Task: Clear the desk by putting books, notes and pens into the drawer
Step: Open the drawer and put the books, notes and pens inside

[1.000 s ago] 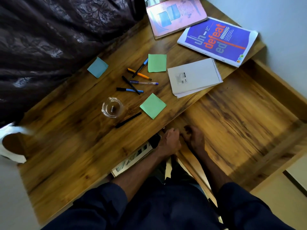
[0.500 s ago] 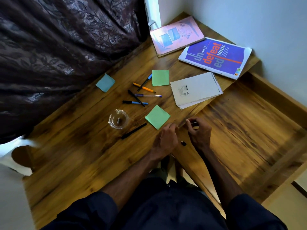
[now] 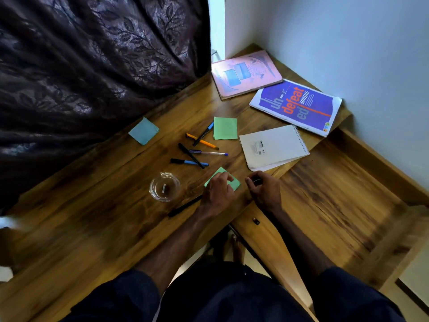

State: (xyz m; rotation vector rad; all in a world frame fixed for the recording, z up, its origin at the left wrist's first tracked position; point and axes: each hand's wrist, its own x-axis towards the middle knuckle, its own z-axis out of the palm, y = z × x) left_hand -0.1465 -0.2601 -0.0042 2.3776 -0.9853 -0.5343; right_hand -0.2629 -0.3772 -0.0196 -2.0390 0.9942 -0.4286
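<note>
Hands just came up from the drawer (image 3: 336, 205): left hand (image 3: 218, 194) now pinching the green note (image 3: 235, 184) mid-frame, right hand (image 3: 264, 191) curled, seemingly empty. Clearing finally starts.

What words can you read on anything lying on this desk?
"un-defeat-ed": large letters on the blue-purple book.
Small white print beside that title: too small to read.
White spiral notebook: a small printed label, too blurred to read.
Pink book: pictures and scrawl, nothing legible.
Sticky notes and pens: no text visible.
</note>
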